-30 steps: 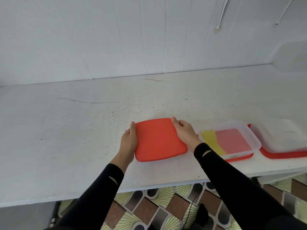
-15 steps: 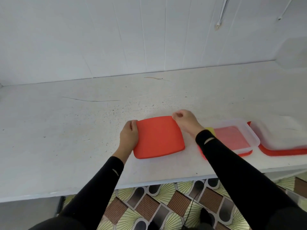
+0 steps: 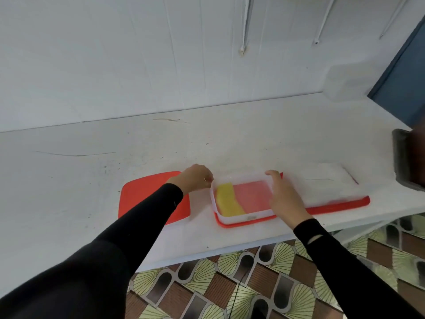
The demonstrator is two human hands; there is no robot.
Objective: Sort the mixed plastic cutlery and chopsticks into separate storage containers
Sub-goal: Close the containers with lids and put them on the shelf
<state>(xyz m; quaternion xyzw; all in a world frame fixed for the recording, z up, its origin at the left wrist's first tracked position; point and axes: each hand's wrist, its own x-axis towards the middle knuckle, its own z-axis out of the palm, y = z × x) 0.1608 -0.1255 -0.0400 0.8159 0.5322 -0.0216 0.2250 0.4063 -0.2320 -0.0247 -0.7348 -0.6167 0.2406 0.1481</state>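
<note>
No cutlery or chopsticks are in view. A clear plastic container [image 3: 241, 218] stands on a red lid [image 3: 232, 224] near the table's front edge. It holds a yellow piece [image 3: 227, 200]. My left hand [image 3: 195, 178] pinches its left rim with curled fingers. Over its right wall my right hand [image 3: 284, 200] curls, the thumb on the far rim. To the left, a separate red lid [image 3: 147, 194] lies flat on the table, partly under my left sleeve.
A second clear container [image 3: 326, 185] sits on another red lid [image 3: 340, 205] to the right. A dark object [image 3: 404, 162] stands at the table's right end, with a blue door [image 3: 404, 77] behind. The patterned floor shows below the front edge.
Both hands have left the flat red lid and moved right to the clear container. The red lid stays on the table. The view has swung to the right.
</note>
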